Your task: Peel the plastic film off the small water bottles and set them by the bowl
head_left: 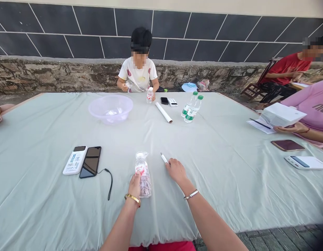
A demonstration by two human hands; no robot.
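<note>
Nearest the lens: your two forearms, reaching in over the near edge of the surface (218,188), gold bracelet (132,199) on the left wrist, silver bangle (191,194) on the right.

Left hand (135,184): partly closed, gripping the wrapped bottle (145,181) low on its side, your thumb across the label. Right hand (176,170): curled, back upward, your fingers closed on a slim white tool (164,158), its grey tip aimed at the far edge; type of tool cannot be told.

Wrapped bottle: clear, white cap, red-and-white label, loose creased film all round. Position: near the middle of the near edge, just left of your right hand; standing or lying, cannot tell.

Left of it, toward the left edge: dark phone (90,162) beside a white power bank (74,162). Near the far edge: translucent purple basin (98,109), white roll (163,112) and two green-capped bottles (192,113).
</note>
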